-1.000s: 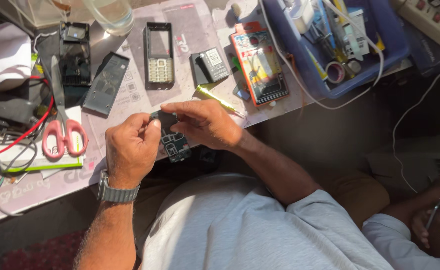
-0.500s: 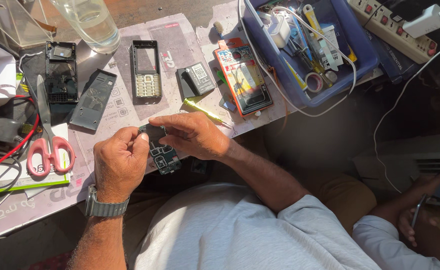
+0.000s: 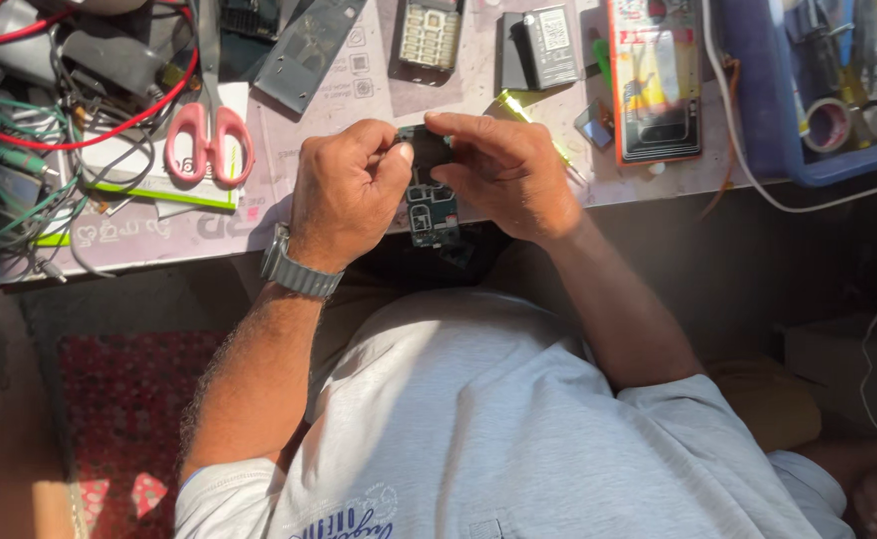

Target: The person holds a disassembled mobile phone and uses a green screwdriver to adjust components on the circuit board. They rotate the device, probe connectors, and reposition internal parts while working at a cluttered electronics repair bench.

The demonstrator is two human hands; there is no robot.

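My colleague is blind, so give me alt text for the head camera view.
Both hands, left hand and right hand, hold a small phone circuit board over a cluttered table edge. Pink-handled scissors lie left; a blue tray sits right.

The left hand point(image 3: 344, 195) and right hand point(image 3: 503, 175) together grip a small dark circuit board point(image 3: 431, 205) at the near edge of the desk point(image 3: 289, 150), with pink-handled scissors point(image 3: 211, 135) lying to the left and a blue tray point(image 3: 758, 110) well apart to the right.
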